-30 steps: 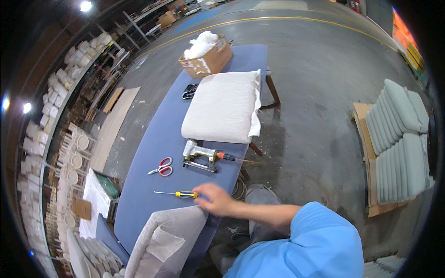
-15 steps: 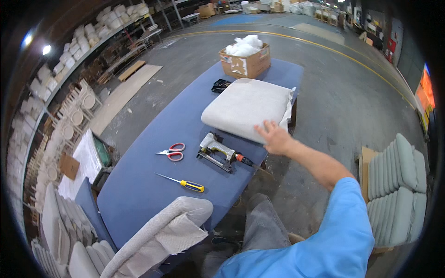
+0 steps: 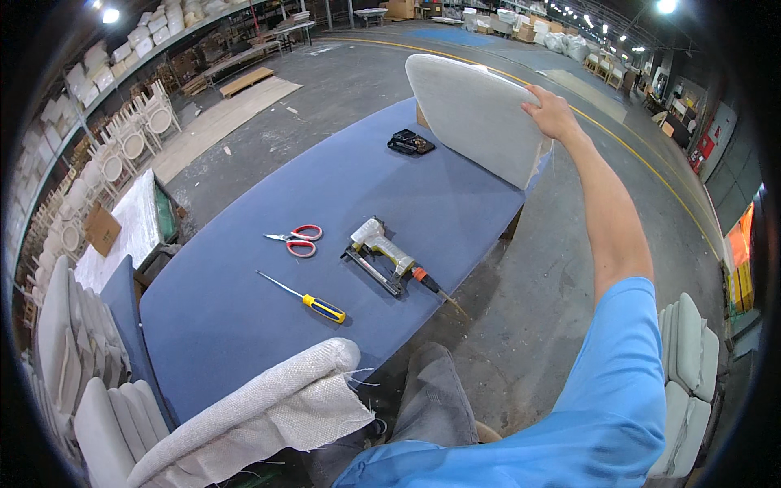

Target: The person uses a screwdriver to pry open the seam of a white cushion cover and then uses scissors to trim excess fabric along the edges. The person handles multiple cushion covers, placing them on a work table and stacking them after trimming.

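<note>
My right hand (image 3: pixel 555 115) is closed on the upper edge of a white upholstered seat cushion (image 3: pixel 476 114). The cushion stands tilted up on its edge at the far end of the blue padded table (image 3: pixel 244 252). Near me at lower left, a second seat cushion (image 3: pixel 268 386), in beige woven fabric with frayed loose edges, is turned up on its side. My left hand does not show. Between the two cushions lie a pneumatic staple gun (image 3: pixel 382 254) with its hose, red-handled scissors (image 3: pixel 298 240) and a yellow-and-blue screwdriver (image 3: pixel 313 304).
A small black open case (image 3: pixel 411 142) lies near the raised cushion. Stacks of grey cushions stand at left (image 3: pixel 77 325) and right (image 3: pixel 687 350). Chair frames (image 3: pixel 134 130) line the floor beyond the table's left side, with loaded shelves behind.
The white cushion has gone from lying flat to standing tilted, raised by my right hand, which moved up and away. It now hides the cardboard box of white stuffing. The view has shifted slightly.
</note>
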{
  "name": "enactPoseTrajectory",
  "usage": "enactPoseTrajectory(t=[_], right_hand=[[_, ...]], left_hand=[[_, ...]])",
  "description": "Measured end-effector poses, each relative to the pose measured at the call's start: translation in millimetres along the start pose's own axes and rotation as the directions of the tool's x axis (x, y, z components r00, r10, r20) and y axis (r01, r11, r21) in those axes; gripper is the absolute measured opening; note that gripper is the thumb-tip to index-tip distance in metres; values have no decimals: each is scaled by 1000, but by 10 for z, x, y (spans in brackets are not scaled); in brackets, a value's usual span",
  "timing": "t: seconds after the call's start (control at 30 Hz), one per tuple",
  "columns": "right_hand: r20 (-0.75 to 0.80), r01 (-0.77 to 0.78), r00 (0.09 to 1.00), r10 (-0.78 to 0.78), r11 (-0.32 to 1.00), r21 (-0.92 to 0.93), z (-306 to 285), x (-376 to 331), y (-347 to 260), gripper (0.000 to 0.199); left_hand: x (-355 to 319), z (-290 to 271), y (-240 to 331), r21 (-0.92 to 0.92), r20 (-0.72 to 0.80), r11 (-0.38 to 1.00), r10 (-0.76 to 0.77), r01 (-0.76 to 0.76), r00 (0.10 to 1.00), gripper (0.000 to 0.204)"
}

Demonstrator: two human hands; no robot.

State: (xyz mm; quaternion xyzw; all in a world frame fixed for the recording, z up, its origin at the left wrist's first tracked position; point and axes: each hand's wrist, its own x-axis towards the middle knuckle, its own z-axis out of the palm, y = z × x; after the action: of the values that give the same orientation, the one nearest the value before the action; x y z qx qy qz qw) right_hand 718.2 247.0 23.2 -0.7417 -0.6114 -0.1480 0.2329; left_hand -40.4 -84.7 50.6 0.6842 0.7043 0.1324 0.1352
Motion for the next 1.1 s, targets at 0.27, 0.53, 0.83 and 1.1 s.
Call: enactPoseTrajectory(t=[0.27,0.53,0.83,1.1], right_hand=[[-9,61,998,-61,998,-3,-6,-86,93,52],[-172,233,960,-221,971,51,130,-1256,426,49],[5,-448,862,506,758,474,1185,-2850,1111,64],[382,43,467,798,-452,891,2002,-3154,761,70]], left_hand=[[95,27,-96,-33,23,999,5,-4,1000,47],[75,-22,-127,-43,59,999,-13,16,998,49],[258,-66,-171,-42,155,998,-41,48,987,51],[486,-174,50,25,264,993,-114,111,958,54]])
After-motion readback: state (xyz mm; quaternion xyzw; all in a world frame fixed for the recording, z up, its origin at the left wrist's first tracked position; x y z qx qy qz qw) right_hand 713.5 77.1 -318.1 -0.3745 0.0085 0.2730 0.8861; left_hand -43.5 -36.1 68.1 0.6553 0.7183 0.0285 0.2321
